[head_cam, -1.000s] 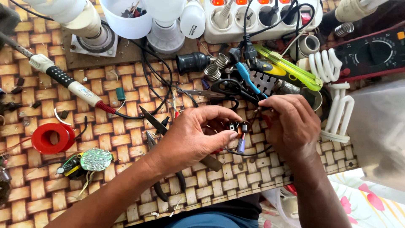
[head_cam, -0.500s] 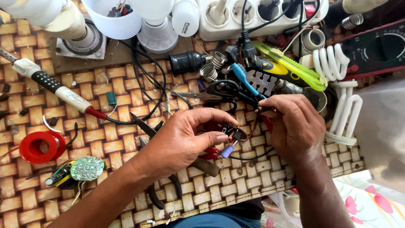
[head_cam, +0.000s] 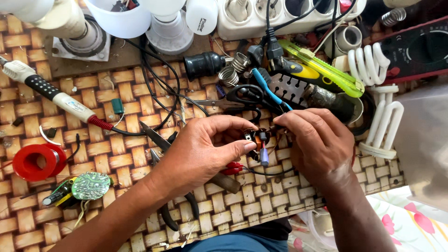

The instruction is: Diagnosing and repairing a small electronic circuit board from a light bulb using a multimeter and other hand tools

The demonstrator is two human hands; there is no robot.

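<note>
My left hand (head_cam: 205, 151) and my right hand (head_cam: 317, 144) meet over a woven mat (head_cam: 116, 93). Between their fingertips they pinch a small electronic part (head_cam: 257, 137) with orange windings and dark components. Thin black wires (head_cam: 268, 171) hang from it, and a small bluish piece (head_cam: 264, 156) dangles below. A red clip (head_cam: 232, 168) lies just under my left thumb. Pliers (head_cam: 172, 196) with dark handles rest beneath my left wrist.
A soldering iron (head_cam: 56, 95) lies at left, near a red tape roll (head_cam: 33, 161) and a round green circuit board (head_cam: 88, 185). Scissors (head_cam: 238, 98), a yellow-green cutter (head_cam: 326, 70), spiral lamp tubes (head_cam: 380, 93), bulb housings (head_cam: 168, 28), a white power strip (head_cam: 280, 14) and a multimeter (head_cam: 415, 46) crowd the back.
Both hands stay together on the small part. My left fingers have shifted slightly on it, and the dangling bluish piece has swung a little.
</note>
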